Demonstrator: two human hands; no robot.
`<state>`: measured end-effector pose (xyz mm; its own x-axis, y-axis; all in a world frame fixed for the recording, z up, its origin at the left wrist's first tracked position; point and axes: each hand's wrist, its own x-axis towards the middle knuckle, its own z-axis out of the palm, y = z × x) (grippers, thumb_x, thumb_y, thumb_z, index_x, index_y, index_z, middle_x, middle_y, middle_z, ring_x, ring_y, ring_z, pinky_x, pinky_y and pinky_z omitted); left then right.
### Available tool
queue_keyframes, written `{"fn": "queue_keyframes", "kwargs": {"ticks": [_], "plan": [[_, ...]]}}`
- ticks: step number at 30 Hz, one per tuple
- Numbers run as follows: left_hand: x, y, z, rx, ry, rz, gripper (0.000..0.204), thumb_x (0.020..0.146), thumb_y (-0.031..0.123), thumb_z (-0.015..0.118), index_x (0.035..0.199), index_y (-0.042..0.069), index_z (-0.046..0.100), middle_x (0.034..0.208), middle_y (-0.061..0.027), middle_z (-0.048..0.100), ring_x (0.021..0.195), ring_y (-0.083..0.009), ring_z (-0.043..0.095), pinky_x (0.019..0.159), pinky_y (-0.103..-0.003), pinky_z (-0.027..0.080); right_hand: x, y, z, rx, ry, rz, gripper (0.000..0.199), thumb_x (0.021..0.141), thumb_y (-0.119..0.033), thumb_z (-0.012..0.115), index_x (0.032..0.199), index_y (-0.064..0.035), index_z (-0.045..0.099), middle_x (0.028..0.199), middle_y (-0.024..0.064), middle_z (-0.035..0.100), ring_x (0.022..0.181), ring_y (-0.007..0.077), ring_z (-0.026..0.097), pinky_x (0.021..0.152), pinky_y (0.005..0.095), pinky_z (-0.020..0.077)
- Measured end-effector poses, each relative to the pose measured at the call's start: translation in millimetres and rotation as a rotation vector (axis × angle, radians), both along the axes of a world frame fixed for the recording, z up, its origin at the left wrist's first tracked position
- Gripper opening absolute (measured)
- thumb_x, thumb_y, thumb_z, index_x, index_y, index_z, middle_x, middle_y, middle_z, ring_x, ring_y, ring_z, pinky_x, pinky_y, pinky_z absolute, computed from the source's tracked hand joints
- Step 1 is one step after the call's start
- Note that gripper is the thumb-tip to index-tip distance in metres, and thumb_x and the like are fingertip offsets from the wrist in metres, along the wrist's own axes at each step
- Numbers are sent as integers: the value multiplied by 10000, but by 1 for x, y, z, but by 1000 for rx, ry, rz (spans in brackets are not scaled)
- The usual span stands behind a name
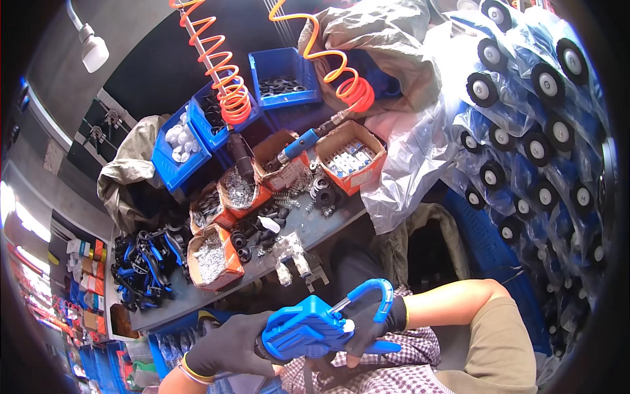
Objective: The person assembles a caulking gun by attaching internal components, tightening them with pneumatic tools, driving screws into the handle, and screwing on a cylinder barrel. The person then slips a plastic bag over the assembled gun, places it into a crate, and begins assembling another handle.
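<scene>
A blue plastic housing (305,328) with moulded ridges, a short metal rod and a curved blue handle (382,302) is held over my lap. My left hand (233,343), in a dark glove, is closed round the housing's left end. On the other side, my right hand (369,322), also gloved with bare fingertips, grips it beside the curved handle and a small white knob. A blue prong sticks out below that hand. Part of my right fingers is hidden behind the blue piece. Just beyond, a metal fixture (292,256) stands at the bench's near edge.
Orange cardboard boxes (213,259) of small metal parts line the bench (328,226). Blue bins (285,98) stand behind. Two pneumatic drivers (302,143) hang on orange coiled hoses (233,98). Black-and-blue parts (147,266) lie at left; bagged wheeled items (548,85) are stacked at right.
</scene>
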<state>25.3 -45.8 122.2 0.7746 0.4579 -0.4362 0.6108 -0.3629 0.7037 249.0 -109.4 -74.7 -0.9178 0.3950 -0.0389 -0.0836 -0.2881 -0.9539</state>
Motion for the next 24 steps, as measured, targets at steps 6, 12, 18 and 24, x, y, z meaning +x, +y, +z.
{"fn": "queue_keyframes", "kwargs": {"ticks": [6,12,18,24], "plan": [[11,-1,2,-33,-21,0,775,592,298,808,1253,20,516,1017,-158,646,908,-267,651,832,-329,490,-3,-4,-28,-98,66,-7,233,812,-205,705,950,-19,679,891,32,658,811,111,585,734,273,485],[4,-7,-2,313,52,32,732,591,361,801,1193,34,543,1016,-156,649,873,-320,661,786,-367,521,64,23,79,235,357,-309,846,763,-318,756,1407,-7,304,1274,114,512,1035,143,535,855,306,480],[19,-15,-16,862,153,93,632,575,347,792,1095,73,560,911,-142,626,787,-315,661,684,-399,539,58,36,106,622,-392,-1114,344,955,-328,487,860,-17,599,673,157,582,619,270,602,594,377,453],[31,-11,5,341,-58,145,617,571,324,796,1092,53,608,926,-157,653,820,-312,665,737,-364,530,49,46,101,1236,-332,-1294,262,907,-278,557,724,-92,555,634,111,563,595,329,585,529,415,433]]}}
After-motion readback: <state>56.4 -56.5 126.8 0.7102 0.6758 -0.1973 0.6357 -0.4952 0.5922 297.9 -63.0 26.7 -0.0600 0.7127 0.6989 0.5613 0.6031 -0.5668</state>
